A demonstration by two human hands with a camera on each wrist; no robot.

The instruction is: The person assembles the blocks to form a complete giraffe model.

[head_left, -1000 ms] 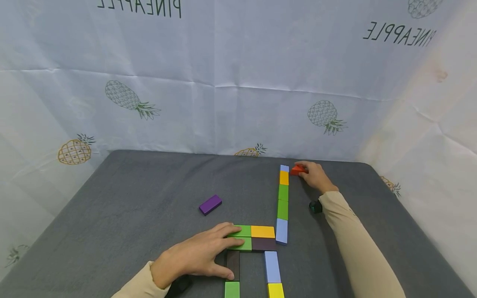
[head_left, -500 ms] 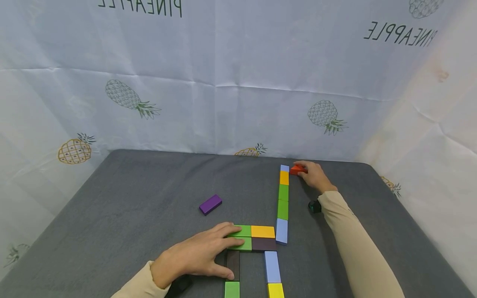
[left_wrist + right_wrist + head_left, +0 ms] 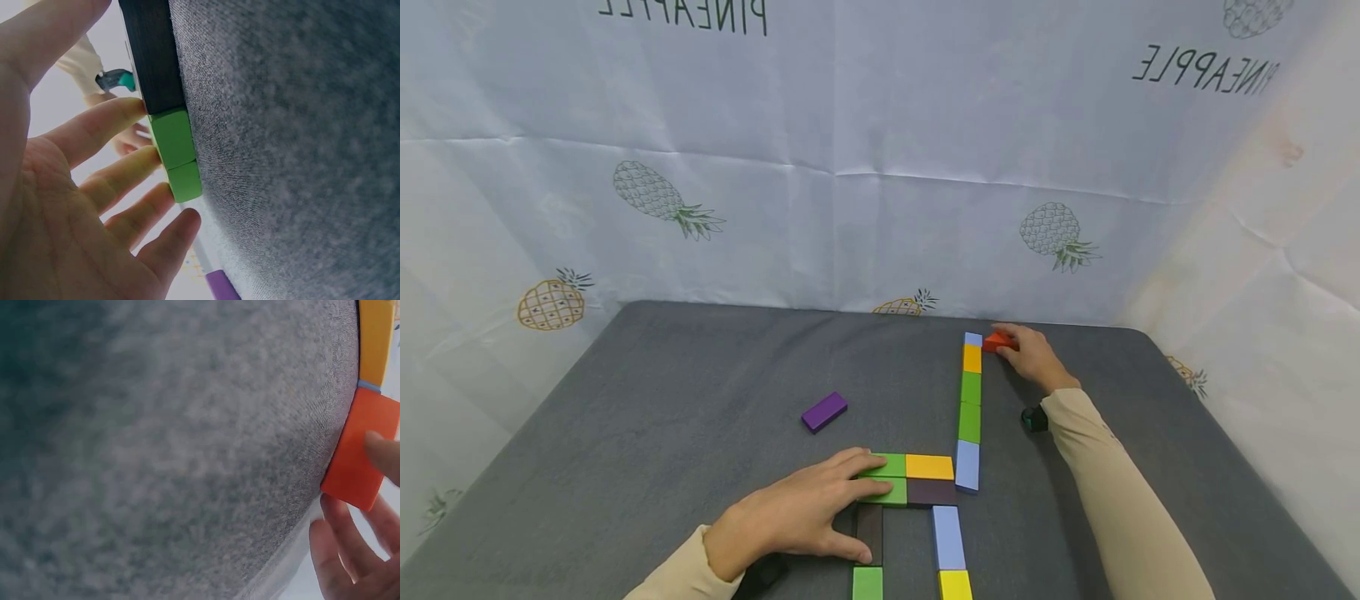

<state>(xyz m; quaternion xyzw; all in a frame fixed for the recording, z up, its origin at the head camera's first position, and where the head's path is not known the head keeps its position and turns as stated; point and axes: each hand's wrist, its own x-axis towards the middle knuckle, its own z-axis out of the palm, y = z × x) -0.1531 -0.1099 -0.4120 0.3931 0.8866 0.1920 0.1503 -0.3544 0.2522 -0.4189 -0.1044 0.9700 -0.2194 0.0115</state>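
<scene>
At the far end of a line of blocks, my right hand (image 3: 1032, 358) pinches a red block (image 3: 998, 342) beside the line's right side. In the right wrist view the thumb lies on the near face of the red block (image 3: 362, 450), with fingers at its end. My left hand (image 3: 797, 512) rests with spread, fairly straight fingers on two green blocks (image 3: 892, 492); its thumb touches the dark block (image 3: 870, 533) below them. The left wrist view shows fingertips against the green blocks (image 3: 174, 140) and the dark block (image 3: 153, 56).
A purple block (image 3: 823, 412) lies alone left of the line. The line includes an orange block (image 3: 972, 358) and a periwinkle block (image 3: 967, 465). Nearer are another periwinkle block (image 3: 948, 537) and a yellow block (image 3: 955, 585). A patterned curtain (image 3: 850, 233) hangs behind the grey table (image 3: 662, 433).
My right hand has shifted very slightly left with the red block, closer to the line. The left hand and the other blocks stay in place.
</scene>
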